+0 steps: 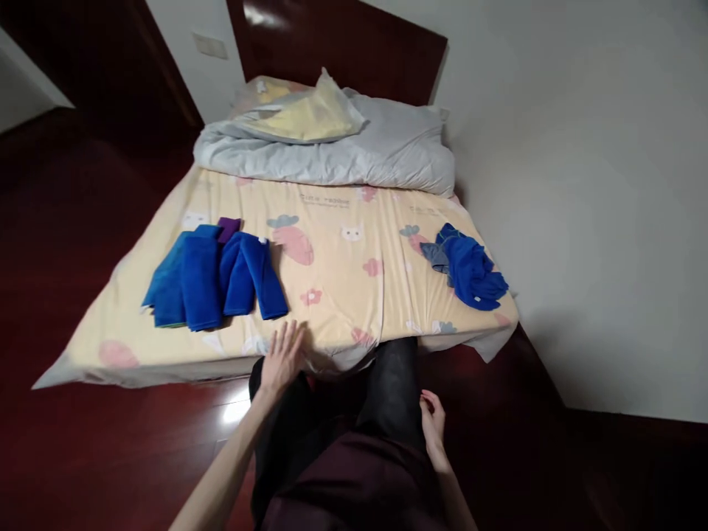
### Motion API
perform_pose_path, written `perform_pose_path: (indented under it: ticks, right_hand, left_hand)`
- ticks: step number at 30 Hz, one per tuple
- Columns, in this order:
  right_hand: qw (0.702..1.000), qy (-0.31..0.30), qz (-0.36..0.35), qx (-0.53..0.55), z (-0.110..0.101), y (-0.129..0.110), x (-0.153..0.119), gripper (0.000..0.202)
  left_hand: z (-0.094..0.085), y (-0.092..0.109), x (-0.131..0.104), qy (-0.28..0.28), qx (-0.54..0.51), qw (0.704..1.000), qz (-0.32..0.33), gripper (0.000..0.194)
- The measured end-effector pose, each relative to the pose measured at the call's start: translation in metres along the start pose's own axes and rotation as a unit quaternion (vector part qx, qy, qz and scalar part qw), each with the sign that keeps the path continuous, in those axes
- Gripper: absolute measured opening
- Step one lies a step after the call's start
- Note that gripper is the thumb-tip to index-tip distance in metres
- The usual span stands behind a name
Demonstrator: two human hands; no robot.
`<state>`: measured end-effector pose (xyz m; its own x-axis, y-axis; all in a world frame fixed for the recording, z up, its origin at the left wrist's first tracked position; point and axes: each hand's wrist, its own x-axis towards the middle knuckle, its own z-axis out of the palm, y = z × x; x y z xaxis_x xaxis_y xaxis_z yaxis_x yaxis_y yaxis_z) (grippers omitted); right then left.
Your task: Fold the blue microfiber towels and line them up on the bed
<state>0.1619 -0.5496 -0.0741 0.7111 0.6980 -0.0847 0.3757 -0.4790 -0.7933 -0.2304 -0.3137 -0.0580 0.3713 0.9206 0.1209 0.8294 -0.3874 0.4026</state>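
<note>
My left hand (284, 357) rests palm down at the front edge of the bed, fingers stretched out and holding nothing. Just beyond its fingertips lie several folded blue cloths (202, 276), with a small purple folded piece (228, 229) partly hidden behind them. My right hand (434, 417) hangs beside my right thigh, its fingers loosely bent and apart from the bed; nothing shows in it. Toward the bed's right side sits a crumpled blue cloth heap (473, 273) with a grey-blue piece (435, 256) at its left.
The yellow patterned sheet (337, 295) covers the bed in front of me. At the far end lie a rolled grey quilt (332, 164) and a yellow pillow (313, 114), below a dark wooden headboard (343, 44). A white wall (580, 184) stands close on the right.
</note>
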Motion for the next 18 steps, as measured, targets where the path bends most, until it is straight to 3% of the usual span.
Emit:
perform_pose_path:
  ticks: [3,7,10,14,18]
  right_hand:
    - [1.000,0.001,0.010,0.010,0.005,-0.006,0.006,0.039]
    - [0.998,-0.003,0.027,0.049,0.011,-0.002,0.012,0.038]
    - [0.996,-0.006,0.047,0.071,0.014,0.000,0.012,0.039]
    - [0.995,-0.009,0.061,0.076,0.013,-0.005,0.013,0.042]
    - [0.992,-0.005,0.091,0.086,0.013,-0.008,0.016,0.051]
  left_hand:
    - [-0.033,-0.028,0.050,0.007,0.076,0.997,-0.030,0.064]
    - [-0.061,-0.039,0.085,-0.074,0.158,0.984,-0.036,0.044]
    - [-0.065,-0.029,0.100,-0.094,0.213,0.972,-0.034,0.041]
    - [-0.064,-0.015,0.126,-0.072,0.221,0.973,-0.004,0.037]
    - [-0.058,-0.014,0.154,-0.057,0.206,0.974,-0.078,0.050]
